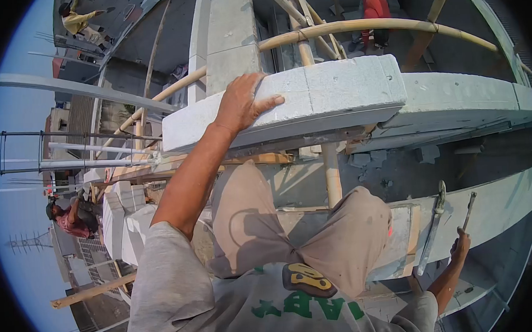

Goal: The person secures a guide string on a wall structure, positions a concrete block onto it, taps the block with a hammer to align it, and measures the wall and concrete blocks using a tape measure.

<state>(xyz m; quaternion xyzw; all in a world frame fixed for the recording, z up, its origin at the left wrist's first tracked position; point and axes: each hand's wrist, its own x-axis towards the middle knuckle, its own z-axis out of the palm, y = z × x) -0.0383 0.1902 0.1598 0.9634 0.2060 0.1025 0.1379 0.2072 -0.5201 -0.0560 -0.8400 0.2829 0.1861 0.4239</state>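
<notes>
My left hand lies over the top edge of a long white lightweight concrete block, its thumb on the near face and its fingers partly hidden behind. The block's right end adjoins or overlaps a course of similar blocks; I cannot tell exactly how it is supported. Low at the right, my right hand is closed around a slim metal tool pointing away from me; its kind is unclear. Beside that hand, a long flat blade with a handle rests on the grey wall top.
Bamboo poles cross in front of the blocks. More white blocks stand at left, near a crouching person. Other people are at upper left and upper right. Broken pieces lie on the floor below.
</notes>
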